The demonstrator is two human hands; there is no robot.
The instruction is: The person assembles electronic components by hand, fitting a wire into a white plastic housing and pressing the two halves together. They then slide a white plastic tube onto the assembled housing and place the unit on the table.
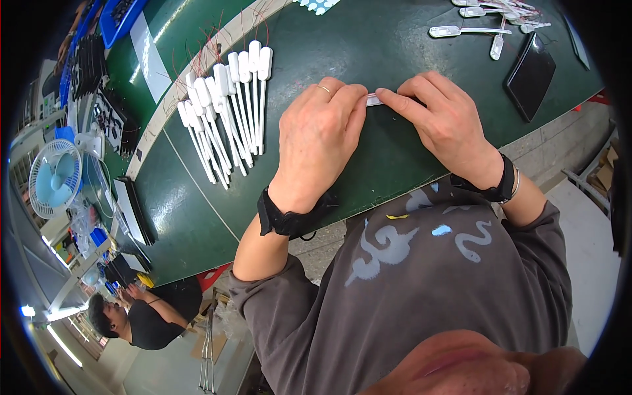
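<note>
White strip [373, 99] lies on the green table [368, 171] between both hands, pinched at its two ends; only a short length shows between the fingers, and what lies under the palms cannot be told.

Left hand [319, 135] rests palm down, fingers curled forward, fingertips closed on the strip's left end. A ring sits on one finger and a black wristband [289, 220] wraps the wrist. Right hand [441, 115] comes in from the right, also palm down, its index finger and thumb grasping the strip's right end. A black watch [500, 184] circles that wrist. Both forearms come out of grey sleeves.

Left of the hands, a row of white sticks [227, 112] with wide heads lies side by side on the table, thin red wires trailing from the far ends. A black pad [530, 76] lies to the right, well apart. Beyond it, more white pieces [490, 16] are scattered at the far edge. A blue tray [122, 16] stands far left; its contents are too small to tell. A small fan [56, 178] stands off the table's left end.
</note>
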